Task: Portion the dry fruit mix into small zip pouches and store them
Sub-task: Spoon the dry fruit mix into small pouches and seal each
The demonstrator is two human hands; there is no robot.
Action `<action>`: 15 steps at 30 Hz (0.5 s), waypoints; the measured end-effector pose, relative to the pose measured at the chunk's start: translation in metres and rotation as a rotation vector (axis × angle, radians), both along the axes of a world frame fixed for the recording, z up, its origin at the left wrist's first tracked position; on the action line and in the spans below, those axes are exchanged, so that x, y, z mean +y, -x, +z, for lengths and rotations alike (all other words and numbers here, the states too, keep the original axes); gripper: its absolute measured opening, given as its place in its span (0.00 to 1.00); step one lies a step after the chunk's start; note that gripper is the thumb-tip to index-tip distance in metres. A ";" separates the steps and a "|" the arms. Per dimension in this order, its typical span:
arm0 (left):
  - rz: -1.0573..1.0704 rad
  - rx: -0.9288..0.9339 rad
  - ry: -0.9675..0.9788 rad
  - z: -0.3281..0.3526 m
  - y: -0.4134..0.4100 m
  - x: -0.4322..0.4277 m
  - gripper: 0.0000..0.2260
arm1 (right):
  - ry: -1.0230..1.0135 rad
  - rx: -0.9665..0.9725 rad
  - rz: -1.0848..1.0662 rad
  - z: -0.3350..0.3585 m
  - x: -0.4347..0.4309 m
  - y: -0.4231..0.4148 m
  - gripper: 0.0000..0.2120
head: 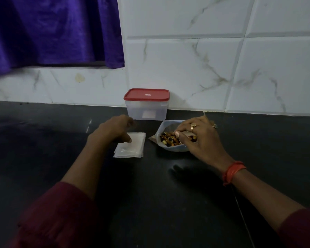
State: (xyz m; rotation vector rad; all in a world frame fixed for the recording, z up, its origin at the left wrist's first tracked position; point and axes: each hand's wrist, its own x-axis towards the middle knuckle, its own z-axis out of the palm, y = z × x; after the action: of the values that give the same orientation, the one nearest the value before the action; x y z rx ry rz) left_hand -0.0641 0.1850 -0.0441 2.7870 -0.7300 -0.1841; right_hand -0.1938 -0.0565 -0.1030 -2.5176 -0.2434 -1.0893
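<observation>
R hand (199, 138) in dry fruit mix (170, 139); L hand (115, 128) over pouches (131, 146).

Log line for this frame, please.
left hand: over empty pouches | right hand: in dry fruit mix bag | container: lidded

No text can be read anywhere in the frame. The red lid (146, 94) of the clear container (146, 111), standing at the back of the worktop just above the centre of the frame, carries a small pale embossed mark near its middle, but it is too small and blurred to make out any letters. On the container's front wall, towards the bottom, sits a pale rectangular label (148, 114); nothing printed on it can be told. No numbers, brands or signs show elsewhere.
</observation>
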 end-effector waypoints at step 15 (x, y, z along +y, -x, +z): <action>0.008 0.203 -0.076 0.003 -0.002 0.001 0.36 | 0.072 0.142 0.092 -0.010 0.011 0.006 0.14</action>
State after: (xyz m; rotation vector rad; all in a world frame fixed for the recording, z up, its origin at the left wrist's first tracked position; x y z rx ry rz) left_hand -0.0619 0.1860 -0.0409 2.7867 -0.6745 -0.4950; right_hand -0.2001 -0.0455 -0.1127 -2.6052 -0.3614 -0.8771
